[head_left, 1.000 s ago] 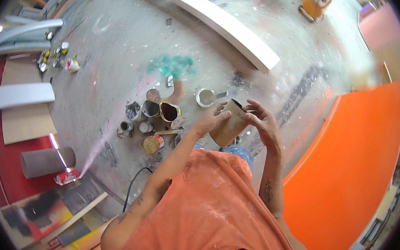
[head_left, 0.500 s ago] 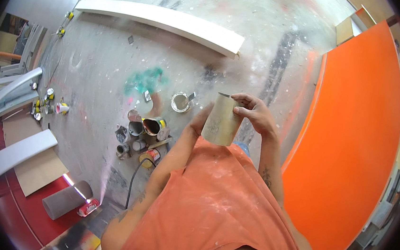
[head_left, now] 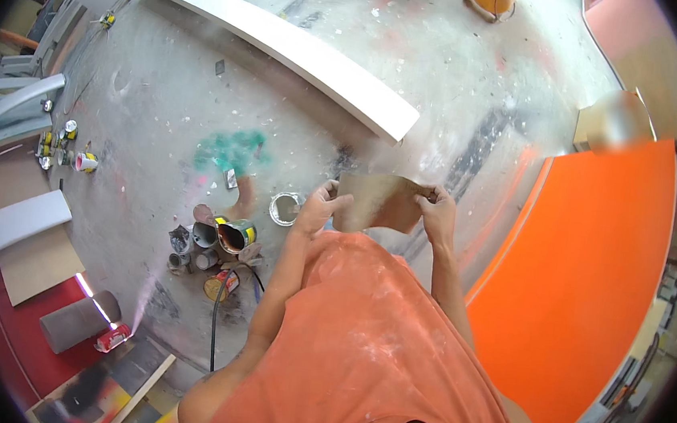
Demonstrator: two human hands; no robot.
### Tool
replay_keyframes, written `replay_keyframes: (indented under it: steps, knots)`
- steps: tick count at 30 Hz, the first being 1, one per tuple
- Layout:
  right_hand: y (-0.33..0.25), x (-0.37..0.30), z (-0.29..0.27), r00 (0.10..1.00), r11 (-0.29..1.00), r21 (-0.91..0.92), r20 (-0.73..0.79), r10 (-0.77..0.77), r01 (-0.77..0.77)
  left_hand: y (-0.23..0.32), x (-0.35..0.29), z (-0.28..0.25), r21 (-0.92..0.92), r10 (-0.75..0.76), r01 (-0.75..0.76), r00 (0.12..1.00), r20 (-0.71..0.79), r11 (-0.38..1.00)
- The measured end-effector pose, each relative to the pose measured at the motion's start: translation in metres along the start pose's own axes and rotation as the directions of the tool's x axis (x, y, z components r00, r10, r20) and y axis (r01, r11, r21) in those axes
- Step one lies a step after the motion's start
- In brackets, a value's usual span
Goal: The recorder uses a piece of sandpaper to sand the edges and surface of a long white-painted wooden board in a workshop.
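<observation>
A worn, brownish sheet of sandpaper (head_left: 379, 203) is stretched between my two hands in front of my orange shirt. My left hand (head_left: 323, 205) pinches its left edge between thumb and fingers. At the upper right corner, my right hand (head_left: 438, 213) grips it the same way. The sheet bows slightly, and its lower edge curves. Just left of my left hand, an opened can (head_left: 284, 208) with a pale rim stands on the floor. Nearer to me on the left is a cluster of used paint cans, among them a large one with brown inside (head_left: 236, 236).
A long white beam (head_left: 288, 46) lies across the floor ahead. To my right stands a large orange panel (head_left: 581, 289). A black hose (head_left: 217, 314) runs beside my left arm. At far left lie a white curved piece (head_left: 15, 227) and a grey cylinder (head_left: 79, 322).
The sandpaper has gone from a curled, upright position to being spread wide between both hands. My right hand has moved right and lower. The view has turned somewhat.
</observation>
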State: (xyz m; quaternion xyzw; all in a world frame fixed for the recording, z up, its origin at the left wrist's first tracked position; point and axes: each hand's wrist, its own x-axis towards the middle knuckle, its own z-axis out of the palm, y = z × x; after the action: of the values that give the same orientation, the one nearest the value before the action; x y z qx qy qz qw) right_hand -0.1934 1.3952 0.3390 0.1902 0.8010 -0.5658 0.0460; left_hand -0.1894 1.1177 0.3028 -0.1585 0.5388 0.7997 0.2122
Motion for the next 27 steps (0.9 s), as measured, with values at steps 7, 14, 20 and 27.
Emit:
replay_keyframes:
  steps: [7,14,20,27]
  knots:
    - [-0.075,0.108,-0.020,0.983,0.961,-0.219,-0.032,-0.180,0.168,0.062,0.114,0.050,0.500,0.188,-0.155,0.982,-0.015,0.852]
    - [-0.128,0.149,-0.014,0.970,0.961,-0.172,0.147,-0.192,0.216,0.084,0.168,0.164,0.071,0.106,-0.102,0.993,-0.055,0.992]
    - [-0.130,0.195,-0.041,0.886,0.937,0.349,0.421,-0.192,0.038,0.092,0.195,0.224,-0.046,0.266,-0.276,0.952,-0.153,0.960]
    - [-0.156,0.275,-0.089,0.897,0.956,0.264,0.380,-0.227,0.130,0.120,0.206,0.209,-0.266,0.250,-0.381,0.873,-0.418,0.885]
